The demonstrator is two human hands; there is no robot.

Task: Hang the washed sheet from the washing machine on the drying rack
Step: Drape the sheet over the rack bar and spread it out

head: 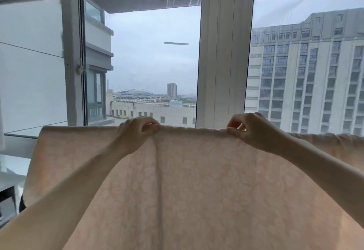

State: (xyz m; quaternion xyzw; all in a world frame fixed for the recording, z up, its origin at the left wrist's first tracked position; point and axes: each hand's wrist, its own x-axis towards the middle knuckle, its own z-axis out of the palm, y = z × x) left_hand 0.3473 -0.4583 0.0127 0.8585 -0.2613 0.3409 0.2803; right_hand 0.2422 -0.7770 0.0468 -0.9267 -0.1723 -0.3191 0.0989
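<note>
Both bare forearms reach up from the bottom corners toward the top fold of the sheet (197,180), which fills the lower half of the view. It is a pale pink, matte cloth with a faint woven floral pattern, and one soft vertical crease runs down from below the left hand (137,131). That hand has its fingers curled over the top edge, pinching the cloth; the right hand (250,129) pinches the same edge between thumb and fingertips. The two are well apart along the fold and about level, equally near it. The sheet's long axis runs left to right, and the cloth hangs down on the near side. The drying rack itself is hidden under the fold, so I judge the cloth is draped over it. Behind stands a window (224,52) with a white frame
</note>
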